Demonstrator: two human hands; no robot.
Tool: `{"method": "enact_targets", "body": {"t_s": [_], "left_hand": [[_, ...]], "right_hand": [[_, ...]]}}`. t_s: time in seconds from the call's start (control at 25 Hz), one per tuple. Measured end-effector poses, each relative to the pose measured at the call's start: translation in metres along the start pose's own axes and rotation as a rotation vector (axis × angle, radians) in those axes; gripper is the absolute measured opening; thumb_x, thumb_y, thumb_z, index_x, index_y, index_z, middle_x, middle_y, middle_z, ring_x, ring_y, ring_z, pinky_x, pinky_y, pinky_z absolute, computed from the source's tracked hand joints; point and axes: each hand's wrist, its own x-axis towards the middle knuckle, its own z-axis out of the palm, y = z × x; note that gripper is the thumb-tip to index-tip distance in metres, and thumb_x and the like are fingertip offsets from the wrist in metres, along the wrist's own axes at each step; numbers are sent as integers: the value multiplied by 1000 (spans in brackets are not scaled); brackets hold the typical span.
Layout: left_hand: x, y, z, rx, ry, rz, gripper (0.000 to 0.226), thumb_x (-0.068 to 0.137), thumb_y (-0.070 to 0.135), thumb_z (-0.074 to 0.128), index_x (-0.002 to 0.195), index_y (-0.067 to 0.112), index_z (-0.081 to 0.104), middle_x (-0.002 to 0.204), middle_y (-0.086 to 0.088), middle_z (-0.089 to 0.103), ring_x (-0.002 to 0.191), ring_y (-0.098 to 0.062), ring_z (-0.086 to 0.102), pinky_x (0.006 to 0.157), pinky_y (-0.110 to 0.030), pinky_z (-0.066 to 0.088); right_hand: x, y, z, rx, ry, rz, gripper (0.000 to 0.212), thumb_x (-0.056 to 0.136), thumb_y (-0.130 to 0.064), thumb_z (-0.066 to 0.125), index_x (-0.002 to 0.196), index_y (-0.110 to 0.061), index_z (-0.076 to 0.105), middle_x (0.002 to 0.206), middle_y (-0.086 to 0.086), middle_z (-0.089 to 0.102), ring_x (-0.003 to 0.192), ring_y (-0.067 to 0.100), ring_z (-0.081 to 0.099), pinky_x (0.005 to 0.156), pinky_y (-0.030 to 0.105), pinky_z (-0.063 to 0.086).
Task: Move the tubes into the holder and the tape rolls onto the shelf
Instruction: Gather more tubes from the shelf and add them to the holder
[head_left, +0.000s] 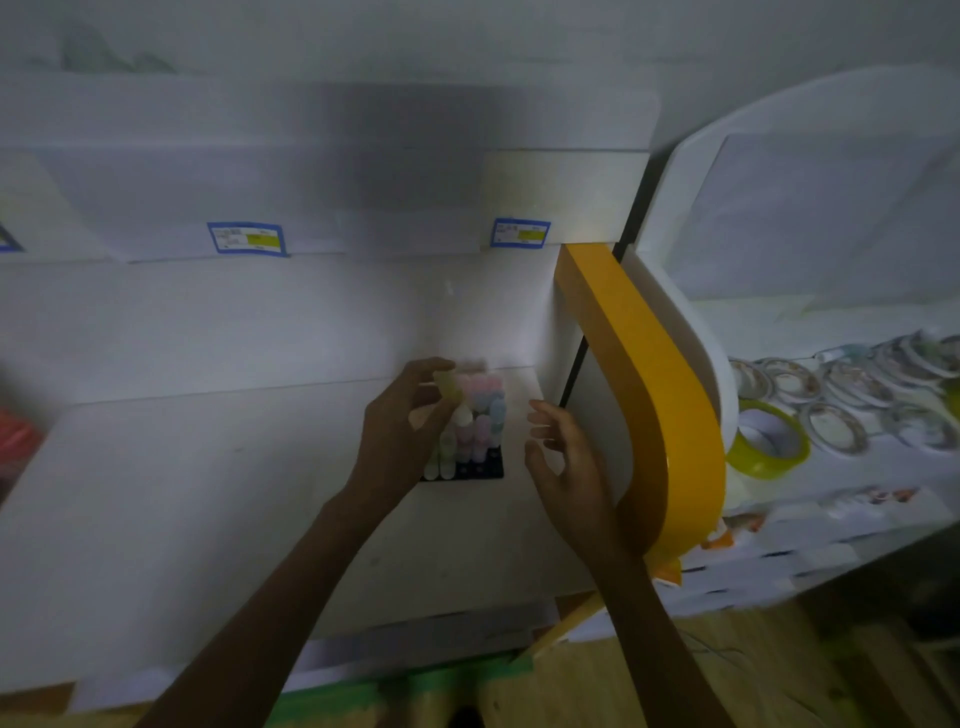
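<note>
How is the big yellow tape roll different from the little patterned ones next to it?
The yellow tape roll is bigger, and its band is wider than on the patterned tape rolls. It is one plain yellow colour, while they are white with small printed patterns. It sits alone nearest the orange divider; they lie crowded in overlapping rows. Both kinds are round rings with open middles, on the same white shelf.

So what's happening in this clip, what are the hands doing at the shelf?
A person is loading small pastel tubes into a black holder on the white shelf. The left hand pinches a pale yellow tube just above the holder, which already stands mostly full of tubes. The right hand hovers open beside the holder, holding nothing. To the right, tape rolls, including a yellow tape roll, lie on the neighbouring shelf.
</note>
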Motion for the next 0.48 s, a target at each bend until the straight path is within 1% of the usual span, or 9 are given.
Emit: {"method": "enact_targets", "body": {"t_s": [0.08, 0.12, 0.2, 0.24, 0.32, 0.36, 0.4, 0.44, 0.48], "left_hand": [[10, 1, 0, 20, 9, 23, 29, 90, 22, 65, 111, 40, 55, 102, 21, 65, 94, 6, 65, 76, -15, 53], [14, 2, 1, 14, -6, 36, 29, 91, 20, 66, 111, 38, 55, 102, 21, 64, 93, 6, 65, 76, -15, 52], [20, 7, 8, -15, -77, 44, 25, 92, 15, 65, 110, 31, 57, 98, 18, 65, 85, 5, 66, 72, -6, 48], [21, 8, 11, -24, -119, 28, 22, 93, 13, 64, 109, 27, 58, 95, 15, 65, 81, 0, 66, 68, -2, 45], [26, 10, 14, -31, -173, -7, 19, 94, 12, 62, 110, 20, 59, 92, 12, 66, 77, -10, 66, 63, 0, 43], [28, 11, 14, -27, -190, -13, 18, 93, 11, 61, 110, 17, 60, 91, 7, 68, 78, -11, 65, 61, 0, 43], [30, 11, 13, -9, -202, -1, 17, 93, 8, 61, 109, 11, 62, 88, -4, 71, 80, -11, 63, 60, 0, 43], [31, 13, 12, 2, -218, 31, 15, 93, 4, 60, 107, 3, 64, 87, -16, 71, 82, -12, 62, 60, 0, 42], [30, 14, 11, 15, -231, 77, 13, 92, -1, 59, 104, -3, 64, 87, -25, 70, 85, -15, 60, 60, 1, 41]], "right_hand": [[0, -1, -1, 0, -32, 32, 40, 93, -17, 58, 133, -14, 52, 125, 0, 58, 107, 5, 52, 84, 3, 37], [0, -1, -1, 0, -41, 37, 40, 93, -20, 56, 133, -17, 51, 125, -2, 57, 108, 3, 51, 84, 3, 37], [1, -1, -1, -10, -24, 23, 41, 91, -24, 54, 132, -19, 51, 124, -5, 57, 108, 3, 51, 84, 1, 36], [2, 1, -2, -13, -20, 15, 40, 91, -21, 55, 131, -21, 51, 125, -5, 57, 108, 3, 51, 84, 1, 36], [6, 2, -2, -46, -20, 2, 41, 92, -11, 58, 132, -19, 50, 126, -2, 57, 109, 4, 50, 84, 0, 35], [8, 2, -1, -80, -21, 2, 42, 92, -10, 59, 132, -18, 50, 128, -1, 56, 110, 5, 48, 85, 1, 33], [10, 2, 0, -115, -24, 0, 42, 92, -10, 59, 133, -16, 50, 130, 0, 55, 112, 6, 47, 87, 2, 32], [12, 3, 2, -146, -30, -8, 42, 92, -10, 59, 133, -15, 50, 131, 1, 54, 115, 8, 47, 91, 6, 33], [13, 3, 4, -173, -31, -18, 42, 92, -12, 59, 133, -15, 50, 133, 2, 53, 118, 11, 47, 94, 13, 35]]}}
